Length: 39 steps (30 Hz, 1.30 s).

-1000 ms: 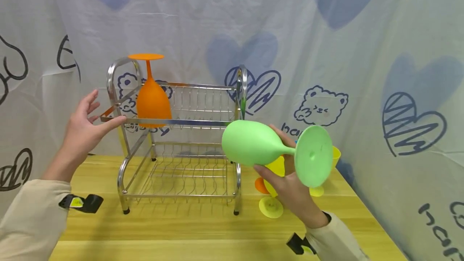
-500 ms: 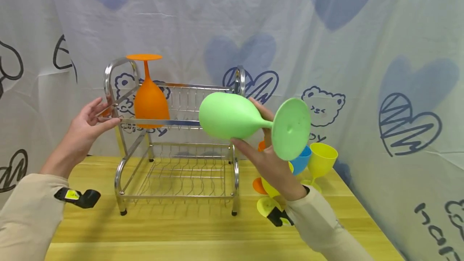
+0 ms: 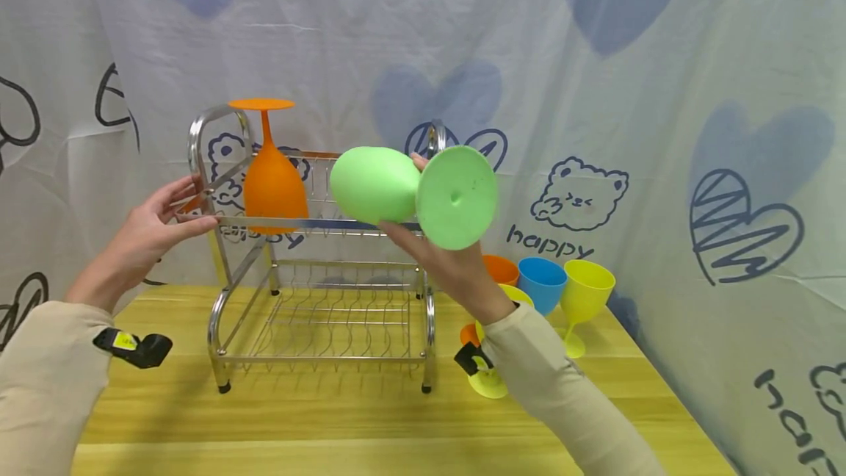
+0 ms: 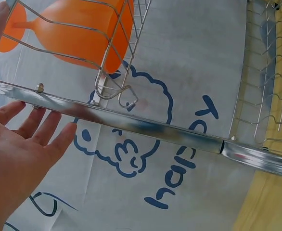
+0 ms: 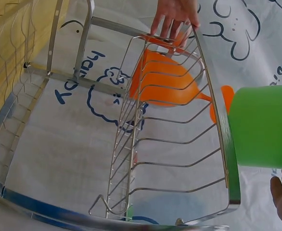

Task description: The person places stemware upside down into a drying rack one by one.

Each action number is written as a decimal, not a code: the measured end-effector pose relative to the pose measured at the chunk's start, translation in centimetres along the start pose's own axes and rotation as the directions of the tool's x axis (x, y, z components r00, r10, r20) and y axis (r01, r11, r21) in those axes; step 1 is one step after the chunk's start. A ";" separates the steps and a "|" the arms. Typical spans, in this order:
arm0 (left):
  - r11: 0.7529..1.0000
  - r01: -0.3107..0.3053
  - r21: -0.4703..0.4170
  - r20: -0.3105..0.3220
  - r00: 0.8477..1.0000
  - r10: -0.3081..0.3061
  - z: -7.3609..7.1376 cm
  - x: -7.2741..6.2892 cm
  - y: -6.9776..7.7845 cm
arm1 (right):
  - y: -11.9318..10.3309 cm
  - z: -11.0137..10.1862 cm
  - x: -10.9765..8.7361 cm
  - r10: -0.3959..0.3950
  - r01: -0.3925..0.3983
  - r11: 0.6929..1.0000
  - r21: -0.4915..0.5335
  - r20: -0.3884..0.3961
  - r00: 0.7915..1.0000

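My right hand (image 3: pixel 456 270) grips a light green goblet (image 3: pixel 373 186) by its bowl, thumb underneath. The goblet lies sideways in the air in front of the top tier, its foot turned toward me. In the right wrist view, the green bowl (image 5: pixel 263 127) is just beyond the rack's front bar. My left hand (image 3: pixel 152 226) touches the upper left corner of the metal dish rack (image 3: pixel 324 224), thumb at the front bar. In the left wrist view, its extended fingers (image 4: pixel 44 127) meet the side rail. An orange goblet (image 3: pixel 274 186) stands upside down in the top tier at the left.
Right of the rack, a blue goblet (image 3: pixel 542 285), a yellow goblet (image 3: pixel 587 289), an orange goblet (image 3: pixel 501 268) and another yellow one stand on the wooden table (image 3: pixel 317 432). The rack's lower tier (image 3: pixel 337 322) has wire slots. A printed cloth (image 3: pixel 317 42) hangs close behind.
My right hand has carried the green goblet up and left, from beside the rack to the top tier's front. My left hand has come onto the rack's corner. The orange goblet has stayed put.
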State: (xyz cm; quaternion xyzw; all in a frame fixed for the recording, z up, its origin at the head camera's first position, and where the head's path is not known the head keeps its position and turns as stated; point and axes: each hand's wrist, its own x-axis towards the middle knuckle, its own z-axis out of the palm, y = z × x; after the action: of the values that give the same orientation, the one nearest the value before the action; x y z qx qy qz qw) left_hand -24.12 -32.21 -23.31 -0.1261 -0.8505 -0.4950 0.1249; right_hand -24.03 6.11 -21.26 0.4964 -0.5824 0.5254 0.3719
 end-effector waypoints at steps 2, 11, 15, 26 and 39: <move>1.000 -0.004 -0.016 0.006 1.000 0.004 0.0 0.0 0.0 | 0.3 0.4 0.5 -0.006 0.006 1.000 0.013 0.009 1.000; 1.000 -0.005 -0.013 0.009 1.000 0.005 0.2 0.0 -0.2 | 0.8 1.9 3.5 0.170 -0.162 0.977 -0.140 0.053 0.984; 1.000 -0.006 -0.021 0.004 1.000 0.006 0.1 0.0 -0.2 | 0.6 2.6 4.7 0.412 -0.368 0.881 -0.297 0.098 0.906; 1.000 -0.008 0.009 -0.009 1.000 0.008 0.1 -0.1 -0.4 | 1.9 4.8 8.0 0.695 -0.602 0.682 -0.416 0.110 0.711; 1.000 -0.014 0.015 -0.019 1.000 0.015 0.1 -0.2 -0.4 | 4.5 6.3 9.3 0.817 -0.621 0.547 -0.562 0.195 0.542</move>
State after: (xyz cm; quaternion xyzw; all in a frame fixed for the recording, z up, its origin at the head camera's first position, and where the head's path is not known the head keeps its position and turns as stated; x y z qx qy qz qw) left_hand -24.07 -32.32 -23.81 -0.1266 -0.8520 -0.4890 0.1376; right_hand -29.97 -2.04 -14.52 0.2120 -0.9035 0.3654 0.0724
